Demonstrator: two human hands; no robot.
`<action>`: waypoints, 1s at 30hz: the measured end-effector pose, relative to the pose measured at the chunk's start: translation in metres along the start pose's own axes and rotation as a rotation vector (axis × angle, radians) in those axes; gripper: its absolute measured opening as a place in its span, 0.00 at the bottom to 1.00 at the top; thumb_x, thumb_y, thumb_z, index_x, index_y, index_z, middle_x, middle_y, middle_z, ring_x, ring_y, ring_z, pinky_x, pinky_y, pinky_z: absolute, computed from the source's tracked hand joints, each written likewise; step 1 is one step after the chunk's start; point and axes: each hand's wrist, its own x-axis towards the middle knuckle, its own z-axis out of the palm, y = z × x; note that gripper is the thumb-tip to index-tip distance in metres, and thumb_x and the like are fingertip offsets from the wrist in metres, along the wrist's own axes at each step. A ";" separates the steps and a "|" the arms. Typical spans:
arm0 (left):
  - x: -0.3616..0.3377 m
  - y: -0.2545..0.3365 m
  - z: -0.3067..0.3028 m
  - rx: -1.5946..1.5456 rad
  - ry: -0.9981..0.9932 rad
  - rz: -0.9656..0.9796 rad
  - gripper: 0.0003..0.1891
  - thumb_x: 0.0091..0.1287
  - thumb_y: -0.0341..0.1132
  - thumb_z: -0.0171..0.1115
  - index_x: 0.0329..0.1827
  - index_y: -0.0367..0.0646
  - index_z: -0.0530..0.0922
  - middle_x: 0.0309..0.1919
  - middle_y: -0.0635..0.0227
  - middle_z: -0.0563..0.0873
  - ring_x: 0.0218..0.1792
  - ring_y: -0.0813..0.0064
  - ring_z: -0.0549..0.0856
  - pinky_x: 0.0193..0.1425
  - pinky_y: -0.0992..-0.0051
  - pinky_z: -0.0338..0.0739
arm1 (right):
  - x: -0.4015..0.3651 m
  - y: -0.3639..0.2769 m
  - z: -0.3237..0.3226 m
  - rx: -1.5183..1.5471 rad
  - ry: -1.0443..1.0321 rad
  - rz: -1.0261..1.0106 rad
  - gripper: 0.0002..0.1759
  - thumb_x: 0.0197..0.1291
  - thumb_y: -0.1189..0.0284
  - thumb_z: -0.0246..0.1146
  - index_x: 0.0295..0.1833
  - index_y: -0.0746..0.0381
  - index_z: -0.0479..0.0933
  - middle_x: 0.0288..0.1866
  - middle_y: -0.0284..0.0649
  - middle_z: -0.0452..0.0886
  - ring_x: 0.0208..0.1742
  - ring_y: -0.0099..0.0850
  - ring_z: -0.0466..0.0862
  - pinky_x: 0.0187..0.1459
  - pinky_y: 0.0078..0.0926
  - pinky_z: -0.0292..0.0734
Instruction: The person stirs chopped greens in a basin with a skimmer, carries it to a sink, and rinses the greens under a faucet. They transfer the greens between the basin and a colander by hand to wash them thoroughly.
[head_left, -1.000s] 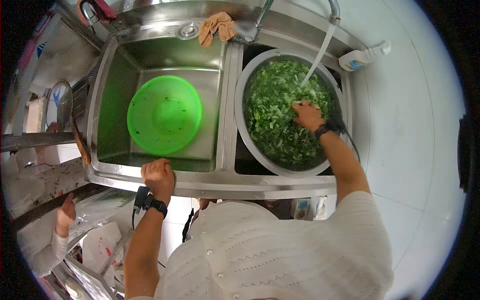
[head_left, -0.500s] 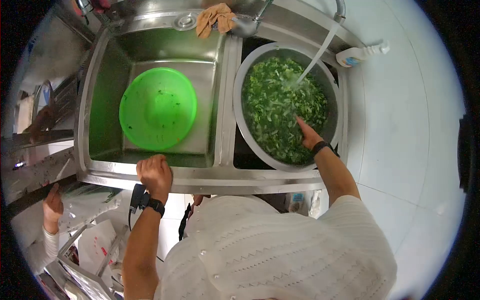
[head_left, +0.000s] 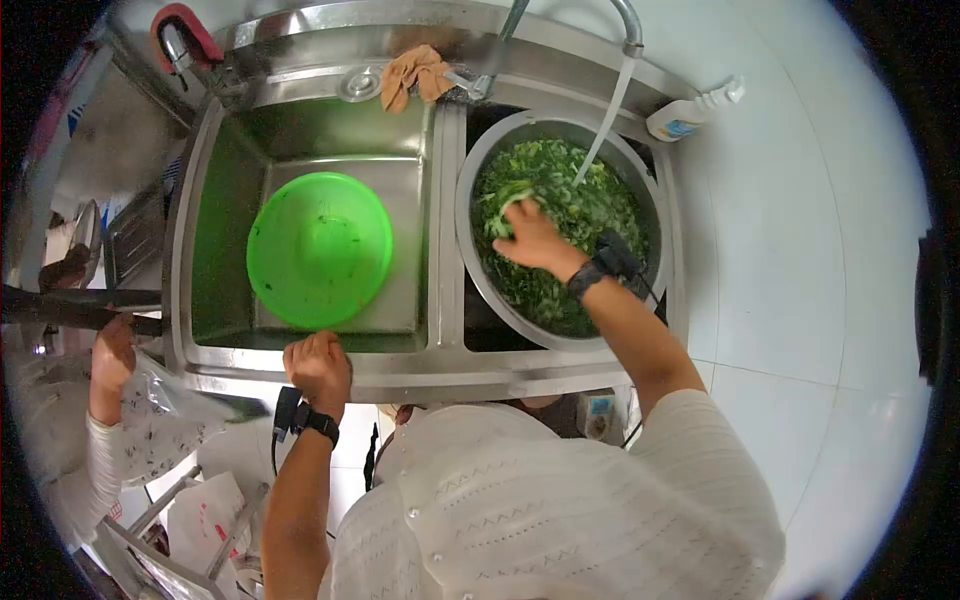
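My right hand [head_left: 538, 243] is over the large metal basin [head_left: 474, 262], its thumb and fingers apart, among wet chopped green leaves [head_left: 560, 165]. A pale, blurred clump of leaves lies right at its fingertips. Water runs from a faucet [head_left: 632, 46] into the basin. My left hand [head_left: 318, 368] is closed over the front rim of the sink [head_left: 390, 370], knuckles up. Just beyond it, a bright green plastic bowl [head_left: 320, 250] sits in the left sink compartment, with a little water and a few dark leaf bits inside.
A brown cloth [head_left: 412, 75] lies on the back ledge. A white spray bottle [head_left: 695, 108] rests at the back right by the tiled wall. Another person's hand [head_left: 113, 355] is at the lower left beside a clear plastic bag [head_left: 170, 415]. A red-handled tap [head_left: 185, 40] stands at the back left.
My right hand has moved left and turned across the basin, from the right side of the leaves toward their left. My left hand stays on the rim. The view has shifted slightly.
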 end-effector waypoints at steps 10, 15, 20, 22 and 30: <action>-0.002 0.000 0.001 -0.004 -0.033 -0.028 0.04 0.47 0.27 0.53 0.21 0.44 0.76 0.22 0.67 0.80 0.29 0.67 0.76 0.44 0.68 0.66 | -0.050 0.096 -0.015 -0.609 -0.032 0.177 0.36 0.46 0.65 0.64 0.61 0.36 0.58 0.70 0.36 0.40 0.65 0.57 0.45 0.54 0.68 0.49; 0.000 0.003 -0.003 -0.026 -0.024 -0.053 0.04 0.46 0.27 0.53 0.21 0.44 0.77 0.23 0.68 0.80 0.30 0.67 0.76 0.45 0.68 0.66 | -0.070 0.191 -0.029 0.606 0.125 0.462 0.42 0.44 0.61 0.66 0.65 0.42 0.53 0.70 0.38 0.36 0.69 0.43 0.43 0.61 0.50 0.51; 0.004 0.007 -0.007 0.001 -0.096 -0.086 0.03 0.45 0.26 0.54 0.21 0.44 0.76 0.23 0.68 0.80 0.31 0.68 0.76 0.45 0.69 0.65 | -0.054 0.188 -0.004 0.859 0.006 0.456 0.47 0.44 0.55 0.65 0.67 0.46 0.46 0.70 0.35 0.34 0.70 0.36 0.38 0.61 0.49 0.48; 0.004 0.004 -0.003 0.012 -0.076 -0.068 0.03 0.44 0.25 0.54 0.21 0.44 0.76 0.23 0.68 0.80 0.31 0.68 0.76 0.44 0.69 0.65 | -0.035 0.132 -0.023 1.168 -0.003 0.738 0.47 0.46 0.42 0.55 0.68 0.46 0.43 0.70 0.35 0.33 0.70 0.35 0.35 0.62 0.50 0.41; 0.003 0.000 -0.001 -0.041 -0.038 -0.050 0.03 0.44 0.25 0.53 0.21 0.44 0.75 0.23 0.68 0.79 0.30 0.67 0.76 0.43 0.67 0.66 | 0.024 0.100 -0.016 0.811 -0.259 0.268 0.47 0.44 0.51 0.62 0.67 0.48 0.45 0.69 0.43 0.41 0.69 0.42 0.44 0.63 0.42 0.50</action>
